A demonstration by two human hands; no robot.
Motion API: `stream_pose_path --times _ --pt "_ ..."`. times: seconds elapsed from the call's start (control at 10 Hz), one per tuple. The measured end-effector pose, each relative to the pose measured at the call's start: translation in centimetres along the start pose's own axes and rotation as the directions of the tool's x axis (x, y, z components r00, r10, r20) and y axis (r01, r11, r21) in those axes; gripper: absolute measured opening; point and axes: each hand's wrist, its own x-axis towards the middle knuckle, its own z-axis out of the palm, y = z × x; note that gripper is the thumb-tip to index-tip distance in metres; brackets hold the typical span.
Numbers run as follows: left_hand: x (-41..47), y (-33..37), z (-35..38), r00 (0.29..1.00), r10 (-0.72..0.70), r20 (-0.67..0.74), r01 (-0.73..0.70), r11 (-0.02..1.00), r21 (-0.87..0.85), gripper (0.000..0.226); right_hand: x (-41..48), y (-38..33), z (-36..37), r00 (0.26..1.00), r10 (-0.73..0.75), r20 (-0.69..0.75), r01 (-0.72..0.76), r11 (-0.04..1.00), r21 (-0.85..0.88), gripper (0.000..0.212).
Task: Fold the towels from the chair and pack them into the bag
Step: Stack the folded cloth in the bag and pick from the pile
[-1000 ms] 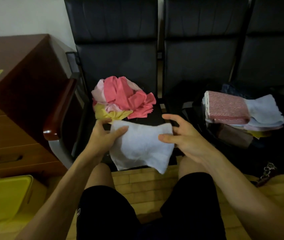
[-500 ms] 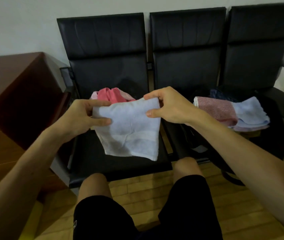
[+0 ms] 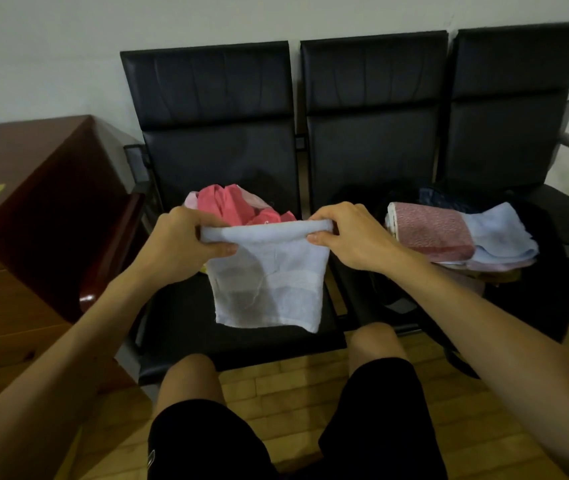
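Note:
A pale blue towel hangs folded over in the air above the left black chair seat. My left hand grips its upper left corner and my right hand grips its upper right corner. Behind the towel lies a crumpled heap of pink and red towels on the same seat, partly hidden. To the right, a dark bag sits on the seats, holding folded towels: a red patterned one and a light blue one on top.
A brown wooden cabinet with drawers stands at the left, close to the chair's armrest. A white wall is behind the three black chairs. My knees in black shorts are below, over a wooden floor.
Both hands have lifted the pale blue towel off the seat and now hold it by its top edge, hanging down. The view has tilted upward, showing the chair backs and wall.

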Motion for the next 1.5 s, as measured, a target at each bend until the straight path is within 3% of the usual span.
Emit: stream_pose_path --times 0.2,0.3,0.4,0.5,0.6,0.7,0.8,0.9,1.0,1.1,1.2,1.3,1.4,1.5 --pt "-0.7 0.4 0.2 0.998 -0.021 -0.065 0.021 1.0 -0.005 0.022 -0.5 0.7 0.8 1.0 -0.016 -0.017 0.015 0.998 -0.064 0.016" --pt "-1.0 0.4 0.4 0.993 -0.009 -0.117 0.006 1.0 -0.021 0.022 -1.0 1.2 1.0 1.0 -0.008 0.026 0.008 1.0 0.008 0.021" --pt "-1.2 0.8 0.6 0.982 0.084 -0.172 -0.086 0.996 -0.001 0.024 -1.9 2.2 1.3 0.989 0.045 0.141 -0.085 0.953 0.291 0.014" --pt "-1.0 1.4 0.6 0.985 0.13 -0.115 -0.143 0.983 -0.113 0.015 -3.2 3.1 2.0 0.978 0.158 0.136 -0.208 0.753 0.625 0.018" --pt "-0.9 2.5 0.3 0.995 0.099 -0.024 -0.1 0.892 -0.442 0.007 -5.2 2.4 4.5 0.941 0.318 0.112 -0.239 0.393 0.888 0.027" --pt "-0.7 3.2 0.5 0.992 0.124 -0.015 -0.111 0.815 -0.568 0.011 -7.8 0.5 7.6 0.932 0.282 0.227 -0.323 0.367 0.872 0.023" --pt "-0.4 2.5 0.7 0.989 0.139 0.047 -0.082 0.791 -0.606 0.01 -9.0 -0.8 8.0 0.946 0.247 0.208 -0.291 0.375 0.88 0.024" --pt "0.0 0.7 0.9 0.991 -0.005 0.134 0.104 0.654 -0.749 0.046 -9.2 -1.1 6.8 0.952 0.246 0.183 -0.259 0.328 0.908 0.022" --pt "0.0 0.2 2.9 0.959 -0.093 0.266 0.281 0.36 -0.889 0.074 -8.9 -1.7 5.3 0.957 0.251 0.144 -0.231 0.363 0.903 0.032" --pt "-0.9 1.5 6.8 0.918 -0.115 0.38 0.37 -0.101 -0.924 0.052 -8.6 -1.5 3.6 0.938 0.315 0.142 -0.242 0.304 0.921 0.038" --pt "-2.8 3.2 10.8 0.885 0.005 0.465 0.434 -0.369 -0.822 0.069 -8.8 -0.4 2.0 0.922 0.355 0.152 -0.242 0.225 0.944 0.047" --pt "-3.4 4.5 14.3 0.804 0.229 0.549 0.594 -0.356 -0.721 0.073 -9.8 2.4 1.0 0.908 0.389 0.152 -0.211 0.112 0.971 0.049" --pt "-2.7 6.4 17.4 0.638 0.267 0.722 0.767 -0.134 -0.628 0.059 -11.6 7.2 1.3 0.844 0.504 0.184 -0.256 0.078 0.963 0.033" --pt "-1.9 9.5 19.6 0.596 0.013 0.803 0.767 0.287 -0.574 0.041 -14.5 12.8 2.5 0.732 0.638 0.24 -0.433 0.164 0.886 0.034"
